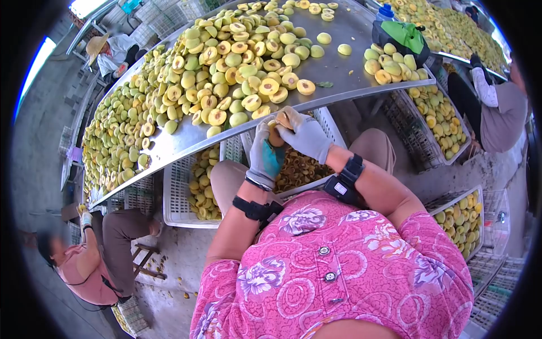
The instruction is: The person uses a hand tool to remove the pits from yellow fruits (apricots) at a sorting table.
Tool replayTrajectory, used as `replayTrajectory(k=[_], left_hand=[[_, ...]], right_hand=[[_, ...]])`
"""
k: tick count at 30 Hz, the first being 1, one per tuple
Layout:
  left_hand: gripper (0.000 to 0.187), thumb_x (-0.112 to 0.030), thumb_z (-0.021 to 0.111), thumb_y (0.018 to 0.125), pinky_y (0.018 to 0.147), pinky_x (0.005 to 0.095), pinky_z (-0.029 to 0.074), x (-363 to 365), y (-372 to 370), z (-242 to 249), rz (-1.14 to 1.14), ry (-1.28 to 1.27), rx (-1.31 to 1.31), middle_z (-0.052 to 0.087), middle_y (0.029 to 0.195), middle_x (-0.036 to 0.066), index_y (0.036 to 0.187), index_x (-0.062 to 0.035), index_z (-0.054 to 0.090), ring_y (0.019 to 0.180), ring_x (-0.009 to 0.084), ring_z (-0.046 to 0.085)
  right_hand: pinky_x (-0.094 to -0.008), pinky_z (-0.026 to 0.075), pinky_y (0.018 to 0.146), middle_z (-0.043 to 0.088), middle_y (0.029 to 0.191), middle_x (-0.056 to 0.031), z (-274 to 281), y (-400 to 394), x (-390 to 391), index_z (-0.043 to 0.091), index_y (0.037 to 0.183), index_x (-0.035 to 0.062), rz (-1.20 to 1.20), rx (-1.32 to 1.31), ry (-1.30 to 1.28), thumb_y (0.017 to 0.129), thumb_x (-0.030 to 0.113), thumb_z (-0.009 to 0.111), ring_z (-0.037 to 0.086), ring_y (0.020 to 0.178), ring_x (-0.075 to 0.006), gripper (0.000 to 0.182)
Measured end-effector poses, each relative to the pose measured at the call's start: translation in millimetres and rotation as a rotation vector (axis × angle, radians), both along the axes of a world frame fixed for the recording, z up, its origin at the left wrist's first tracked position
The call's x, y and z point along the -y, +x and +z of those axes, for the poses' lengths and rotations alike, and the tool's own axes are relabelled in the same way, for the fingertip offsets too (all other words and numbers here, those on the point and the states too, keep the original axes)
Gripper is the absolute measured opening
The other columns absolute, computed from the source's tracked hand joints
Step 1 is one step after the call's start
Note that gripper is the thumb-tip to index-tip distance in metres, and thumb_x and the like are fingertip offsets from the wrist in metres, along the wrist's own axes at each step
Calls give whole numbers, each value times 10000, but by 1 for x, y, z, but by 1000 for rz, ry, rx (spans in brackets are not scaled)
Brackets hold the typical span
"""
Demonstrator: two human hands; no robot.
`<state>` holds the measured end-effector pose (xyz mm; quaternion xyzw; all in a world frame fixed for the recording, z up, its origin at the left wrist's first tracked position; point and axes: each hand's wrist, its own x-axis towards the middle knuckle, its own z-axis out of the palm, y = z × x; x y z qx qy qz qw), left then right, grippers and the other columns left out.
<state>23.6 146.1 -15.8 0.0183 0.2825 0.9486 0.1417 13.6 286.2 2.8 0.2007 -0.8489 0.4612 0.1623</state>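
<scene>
L hand point(267, 151), gloved, pinches a cut fruit point(275, 135) near ctr of frame, just off the worktop point(339, 73) edge. R hand point(305, 135), also gloved, has fingers bent at the fruit's upper R; can't tell its exact grip. Scraps crate point(333, 125) under both; fruit pile point(226, 62) on worktop, upper ctr.

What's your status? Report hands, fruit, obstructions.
Left hand on fruit. Right hand close against it, grip unclear. Metal table edge just ahead.

The left hand point(265, 153) grips a fruit piece point(275, 135) near a metal table point(358, 70) of halved fruit point(217, 116)
</scene>
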Motion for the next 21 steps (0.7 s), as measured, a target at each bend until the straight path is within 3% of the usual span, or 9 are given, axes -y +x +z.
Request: replayTrajectory(k=[5,8,10,11,12,14,15,16,21], left_hand=[[366,-214,414,991,1037,423,416,-6,-7,-7,49,-5,-42,518,1259,139,1307,-30,441,1161,267,525],[346,-221,459,965,981,416,458,3,-23,-2,118,20,21,546,1195,127,1261,-41,473,1101,274,550],[336,-231,481,953,944,412,482,12,-28,1,169,8,72,558,1158,110,1237,-52,484,1068,276,560],[311,-224,482,953,921,411,494,17,-27,4,164,20,65,572,1125,113,1210,-50,500,1031,280,576],[288,-218,483,953,898,411,506,19,-24,5,160,34,65,587,1092,115,1182,-47,517,995,284,592],[258,-203,484,958,868,402,519,14,-21,6,127,81,70,603,1044,112,1158,-44,524,949,282,610],[252,-196,485,960,868,398,519,13,-20,0,184,-52,-28,603,1041,113,1156,-41,525,953,276,609],[246,-188,486,962,868,393,519,11,-21,-6,235,-183,-127,604,1039,114,1153,-38,527,956,270,609],[251,-190,496,962,881,371,511,11,-27,-14,133,-18,-57,586,1072,87,1169,-58,545,995,220,590]], right_hand=[[-466,498,648,651,842,-208,-5,0,-5,506,1096,83,11,1,76,862,253,616,637,806,-396,309],[-440,503,648,653,867,-203,-3,7,-5,494,1115,60,107,76,-102,859,239,615,648,764,-379,334],[-394,498,560,642,845,-176,9,22,-7,476,1095,34,242,298,-133,882,260,605,642,627,-298,336],[-338,456,454,594,799,-111,24,32,-15,463,1082,28,233,757,-82,925,297,568,569,521,-178,329],[-338,456,454,594,799,-111,22,33,-14,463,1082,28,234,758,-84,925,297,568,569,521,-178,329],[-263,389,356,523,721,-39,17,34,-11,462,1036,61,273,828,-367,974,269,499,490,419,-105,221],[-254,384,357,491,688,-18,22,35,-9,465,1028,66,282,776,-378,995,260,460,473,413,-95,196],[-254,384,357,491,688,-18,21,33,-9,465,1028,66,274,779,-380,995,260,460,473,413,-95,196],[-312,409,392,544,696,-77,25,29,-1,489,1080,7,237,667,-268,988,304,481,534,484,-141,310]])
